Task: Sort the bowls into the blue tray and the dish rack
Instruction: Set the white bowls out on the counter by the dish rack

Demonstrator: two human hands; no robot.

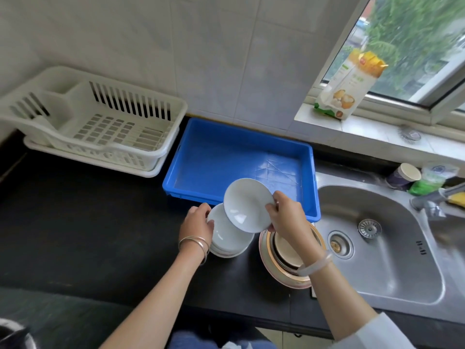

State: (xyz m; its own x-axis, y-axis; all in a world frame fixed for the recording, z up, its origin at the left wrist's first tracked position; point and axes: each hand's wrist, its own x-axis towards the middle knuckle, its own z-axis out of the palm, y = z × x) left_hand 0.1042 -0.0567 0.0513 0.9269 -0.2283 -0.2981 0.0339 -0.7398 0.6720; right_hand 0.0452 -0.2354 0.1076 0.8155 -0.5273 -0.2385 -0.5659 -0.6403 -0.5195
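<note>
My right hand (pixel 286 215) holds a small white bowl (pixel 245 205) by its right rim, tilted and lifted above the counter near the front edge of the blue tray (pixel 201 157). Beneath it stands a stack of white bowls (pixel 227 241) on the black counter, and my left hand (pixel 197 224) grips the stack's left side. To the right of that, a second stack of gold-rimmed bowls (pixel 284 258) sits partly hidden under my right wrist. The blue tray holds nothing. The white dish rack (pixel 100 127) stands at the back left, also holding nothing.
A steel sink (pixel 377 248) with a drain and strainer lies to the right, its tap (pixel 437 195) at the far right. A cup, a green bag and a sponge sit behind the sink. A flour bag (pixel 349 86) stands on the windowsill. Black counter (pixel 88 222) stretches left.
</note>
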